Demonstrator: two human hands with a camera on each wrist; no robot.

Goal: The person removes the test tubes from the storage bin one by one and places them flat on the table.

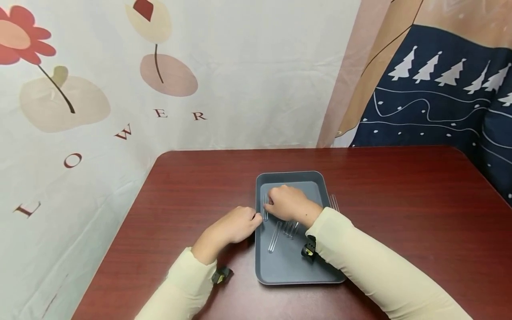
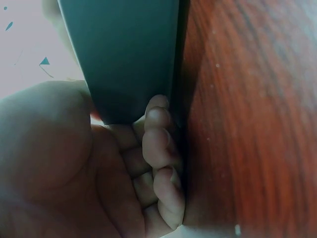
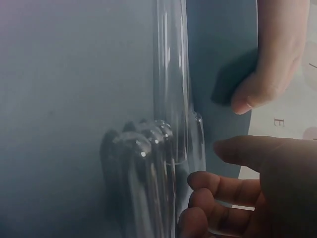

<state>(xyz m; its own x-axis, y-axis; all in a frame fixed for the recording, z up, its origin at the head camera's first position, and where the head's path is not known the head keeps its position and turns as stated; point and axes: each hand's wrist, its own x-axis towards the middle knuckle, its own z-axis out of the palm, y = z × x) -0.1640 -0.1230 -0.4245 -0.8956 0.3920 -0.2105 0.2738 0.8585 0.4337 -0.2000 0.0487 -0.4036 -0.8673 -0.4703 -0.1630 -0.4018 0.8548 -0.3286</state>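
Observation:
A grey rectangular tray (image 1: 300,271) lies on the table. My left hand (image 1: 239,224) grips its left edge, thumb over the rim and fingers curled against the underside in the left wrist view. Over the tray's upper left is my right hand (image 1: 290,202), palm side hidden in the head view. In the right wrist view its thumb stands apart from its bent fingers, with the fingertips right beside a clear glass test tube (image 3: 197,144). Another test tube (image 1: 275,238) lies lower in the tray, beside a cluster of test tubes (image 1: 291,229) partly under my right wrist.
More clear tubes (image 1: 334,203) show just past the tray's right edge, partly hidden by my right sleeve. The reddish-brown table (image 1: 400,200) extends around the tray. A printed cloth (image 1: 256,89) hangs behind it, and dark blue fabric with white trees (image 1: 432,102) stands at right.

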